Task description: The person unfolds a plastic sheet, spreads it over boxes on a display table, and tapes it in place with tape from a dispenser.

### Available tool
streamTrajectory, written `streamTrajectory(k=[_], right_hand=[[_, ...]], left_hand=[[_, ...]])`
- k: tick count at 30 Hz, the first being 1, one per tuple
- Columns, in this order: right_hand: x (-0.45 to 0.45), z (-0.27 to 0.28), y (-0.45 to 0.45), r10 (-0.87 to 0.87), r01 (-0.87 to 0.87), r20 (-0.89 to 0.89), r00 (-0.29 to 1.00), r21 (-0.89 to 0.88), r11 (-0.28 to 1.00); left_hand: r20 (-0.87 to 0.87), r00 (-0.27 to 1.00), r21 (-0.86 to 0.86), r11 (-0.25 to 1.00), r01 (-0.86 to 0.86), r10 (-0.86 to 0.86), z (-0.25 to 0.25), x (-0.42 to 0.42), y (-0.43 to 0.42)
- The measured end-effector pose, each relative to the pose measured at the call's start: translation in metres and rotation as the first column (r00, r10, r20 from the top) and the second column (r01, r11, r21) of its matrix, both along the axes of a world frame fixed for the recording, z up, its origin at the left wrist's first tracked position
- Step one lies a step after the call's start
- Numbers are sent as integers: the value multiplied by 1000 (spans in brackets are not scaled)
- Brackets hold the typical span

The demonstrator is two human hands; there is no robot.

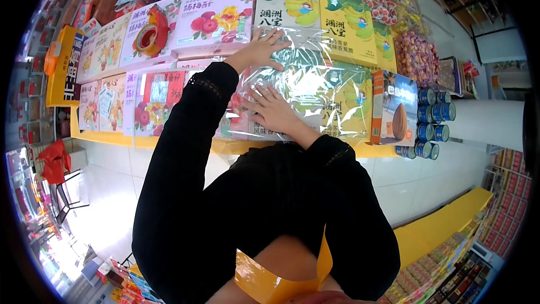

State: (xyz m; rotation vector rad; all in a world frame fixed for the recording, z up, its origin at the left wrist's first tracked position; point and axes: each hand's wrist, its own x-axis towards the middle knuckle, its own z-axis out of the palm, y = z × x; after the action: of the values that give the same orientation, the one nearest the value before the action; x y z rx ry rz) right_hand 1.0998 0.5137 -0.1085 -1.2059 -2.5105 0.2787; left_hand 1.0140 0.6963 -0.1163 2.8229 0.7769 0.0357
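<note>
A sheet of clear plastic film (301,79) lies crinkled over the green and pink boxes in front of me. My left hand (263,49) rests on its upper left part, fingers spread. Lower down, my right hand (275,111) lies flat on the film, with its fingers apart and pointing up and left. Under and around the film are green boxes with banana pictures (287,8). A pink box with fruit pictures (216,14) is left of my left hand. A roll of red tape (151,35) sits on the pink boxes farther left.
An almond box (395,110) and stacked blue cans (426,115) stand at the right. Bags of purple-wrapped sweets (416,53) are behind them. A yellow box (66,67) stands at the far left. The yellow shelf edge (101,137) runs in front of me.
</note>
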Motion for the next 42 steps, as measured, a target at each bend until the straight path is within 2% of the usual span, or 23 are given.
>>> streamTrajectory(k=[2, 5, 6, 8, 9, 10, 12, 13, 15, 16, 18, 19, 20, 22, 26, 28, 29, 31, 34, 38, 40, 41, 42], right_hand=[[-1, -3, -1, -2, 2, -13, 1000, 1, 1000], [-1, -2, 0, -22, 24, -42, 999, 35, 999], [-3, -2, 0, -44, 48, -65, 997, 62, 997], [-4, -3, 0, -46, 49, -68, 997, 55, 997], [-3, -4, 1, -46, 49, -65, 997, 53, 997], [-3, -4, 1, -44, 48, -68, 997, 55, 997], [-3, -7, 1, -46, 48, -56, 997, 37, 998], [-3, -6, 2, -41, 43, -58, 997, 37, 998], [-2, -3, 1, -26, 26, -21, 999, -4, 1000], [-2, -2, 1, -19, 19, -21, 1000, -7, 1000], [-2, -2, 1, -28, 27, -17, 999, -22, 999], [-2, -2, 0, -19, 18, -14, 1000, -22, 1000], [-2, -1, 0, -20, 20, -6, 1000, -26, 999], [-2, -1, 2, -27, 27, 0, 1000, -26, 999], [-2, -4, 0, -39, 39, -23, 999, -26, 999], [-1, -5, 0, -40, 39, -30, 999, -28, 999], [-1, -5, 0, -35, 33, -21, 999, -49, 998], [0, -5, 2, -33, 32, -14, 999, -69, 997], [1, -5, 1, -28, 25, -51, 998, -51, 998], [0, -6, 1, -13, 10, -55, 998, -54, 999], [0, -6, 1, -2, -2, -51, 999, -65, 998], [0, -5, 1, -1, -2, -42, 999, -70, 998], [0, -5, 2, 1, -4, -33, 999, -74, 997]], left_hand=[[48, 999, 49, 999, 14, -16, 4, -2, -6], [288, 957, 287, 950, -123, 37, 51, -4, -35], [283, 958, 287, 950, -123, 38, 65, -12, -45], [610, 686, -182, 912, -367, 397, 82, -39, -64], [616, 563, -322, 829, -458, 551, 78, -58, -73], [593, 421, -459, 718, -523, 686, 71, -77, -83], [272, 337, -630, 432, -645, 901, 70, -103, -111], [272, 333, -629, 428, -649, 903, 55, -110, -121], [6, 256, -741, 177, -648, 967, 18, -117, -139], [4, 249, -741, 170, -649, 968, 7, -118, -140], [-30, 175, -975, 10, -223, 984, 1, -113, -134], [-61, 171, -992, -41, -120, 983, -1, -111, -134], [-57, 163, -992, -39, -116, 985, 1, -110, -135], [-70, 170, -995, -80, 54, 983, 5, -109, -137], [26, 199, -999, 18, 44, 980, -11, -113, -142], [24, 52, -997, 21, 69, 998, -12, -110, -144], [27, 54, -997, 23, 69, 998, -7, -109, -144], [-102, 15, -984, -103, 143, 995, 4, -109, -142], [-151, -10, -958, -144, 248, 988, 8, -112, -142], [-173, -13, -958, -165, 234, 985, 1, -122, -140], [-164, 112, -982, -173, 80, 980, 8, -125, -140], [-164, 110, -982, -173, 80, 980, 9, -127, -138], [-186, 153, -981, -174, -90, 971, 9, -129, -136]])
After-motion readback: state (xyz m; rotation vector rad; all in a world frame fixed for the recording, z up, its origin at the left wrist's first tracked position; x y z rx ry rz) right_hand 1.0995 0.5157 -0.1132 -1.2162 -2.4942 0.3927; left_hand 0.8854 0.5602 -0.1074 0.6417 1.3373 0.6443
